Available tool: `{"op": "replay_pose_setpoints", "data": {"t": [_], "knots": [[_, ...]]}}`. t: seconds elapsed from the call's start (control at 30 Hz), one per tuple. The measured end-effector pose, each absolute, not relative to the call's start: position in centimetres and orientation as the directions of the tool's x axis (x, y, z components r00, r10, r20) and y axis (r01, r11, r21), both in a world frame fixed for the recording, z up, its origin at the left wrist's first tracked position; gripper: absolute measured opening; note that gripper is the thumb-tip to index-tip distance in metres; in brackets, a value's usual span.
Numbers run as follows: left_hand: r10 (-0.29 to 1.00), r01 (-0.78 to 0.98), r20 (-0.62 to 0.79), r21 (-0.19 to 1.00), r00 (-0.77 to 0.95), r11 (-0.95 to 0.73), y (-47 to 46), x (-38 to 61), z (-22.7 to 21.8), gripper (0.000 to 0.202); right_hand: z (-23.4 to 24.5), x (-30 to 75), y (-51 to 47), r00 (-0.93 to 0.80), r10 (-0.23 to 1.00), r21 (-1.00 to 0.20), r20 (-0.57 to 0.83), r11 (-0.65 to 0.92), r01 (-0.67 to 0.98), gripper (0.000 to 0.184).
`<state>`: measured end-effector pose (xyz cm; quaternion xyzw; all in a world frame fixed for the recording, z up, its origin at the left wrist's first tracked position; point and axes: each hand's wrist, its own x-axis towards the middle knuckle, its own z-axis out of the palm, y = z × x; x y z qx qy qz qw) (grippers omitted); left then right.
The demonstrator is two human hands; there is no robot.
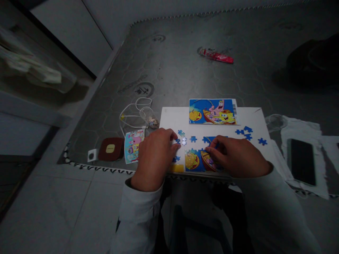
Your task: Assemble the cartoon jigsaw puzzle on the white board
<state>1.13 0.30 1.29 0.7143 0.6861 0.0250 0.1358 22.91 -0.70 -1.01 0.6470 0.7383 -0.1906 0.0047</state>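
My left hand (159, 151) is at the left of a white board (173, 116), its thumb and forefinger closed round a small blue jigsaw puzzle piece (178, 140). My right hand (235, 155) reaches in from the right, fingertips pinched at the top edge of the partly joined jigsaw puzzle (192, 160); the piece between them is mostly hidden. That puzzle shows a burger and a boat, and my right hand covers its right side. Between the hands lie a loose blue piece (193, 139) and a piece with its pale side up (184, 140). Above them rests the reference picture card (212, 112).
Several blue pieces (247, 129) lie at the board's right. Left of it are a cartoon card (131, 143), a white cable (129, 104), a brown box (111, 149) and a white adapter (92, 155). A phone (301, 161) rests at right; a red packet (219, 57) lies farther back.
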Motion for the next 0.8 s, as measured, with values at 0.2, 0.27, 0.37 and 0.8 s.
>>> {"op": "replay_pose_setpoints", "data": {"t": [0.2, 0.27, 0.37, 0.8], "knots": [[0.989, 0.972, -0.13, 0.232, 0.066, -0.034, 0.3, 1.1, 1.3, 0.017, -1.2, 23.1, -0.8, -0.167, 0.954, -0.28, -0.25, 0.094, 0.955, 0.024], [0.989, 0.973, -0.136, 0.229, 0.064, -0.031, 0.3, 1.1, 1.3, 0.017, -1.1, 23.1, -0.8, -0.167, 0.954, -0.278, -0.247, 0.095, 0.956, 0.024], [0.988, 0.975, -0.145, 0.219, 0.056, -0.023, 0.3, 1.1, 1.4, 0.017, -1.0, 23.1, -0.7, -0.165, 0.954, -0.277, -0.249, 0.093, 0.956, 0.023], [0.986, 0.979, -0.133, 0.161, -0.101, 0.122, 0.3, -1.0, 2.7, 0.017, -0.7, 23.2, -0.8, -0.143, 0.955, -0.284, -0.258, 0.066, 0.957, 0.025]]}}
